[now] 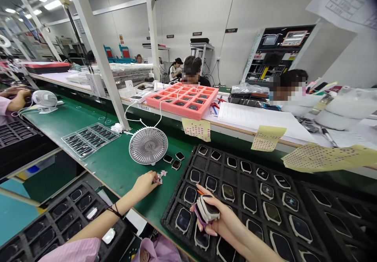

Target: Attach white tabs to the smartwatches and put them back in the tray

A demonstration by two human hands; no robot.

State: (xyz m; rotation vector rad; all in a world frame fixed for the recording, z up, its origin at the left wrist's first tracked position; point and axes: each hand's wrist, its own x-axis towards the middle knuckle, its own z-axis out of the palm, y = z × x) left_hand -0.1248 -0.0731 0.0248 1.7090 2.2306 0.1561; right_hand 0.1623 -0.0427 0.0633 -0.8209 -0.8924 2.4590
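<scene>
My right hand point(219, 219) holds a small stack of watch cases point(207, 209) above the black foam tray point(193, 156), whose compartments hold many watches with dark screens. Something purple shows at the underside of the stack. My left hand point(149, 182) rests on the green mat, its fingertips pinched at a little pile of small white-and-pink pieces point(162, 174); what lies between the fingers is too small to name. Just beyond that pile, several loose watches point(176, 164) lie on the mat beside a round fan point(148, 146).
A clear tray of dark parts point(91, 139) lies at the left. Behind stands a shelf with a pink foam tray point(182, 99), papers point(256, 117) and hanging yellow sheets point(268, 138). Another black tray point(63, 215) sits at lower left. Other people sit beyond; a co-worker's hands show far left.
</scene>
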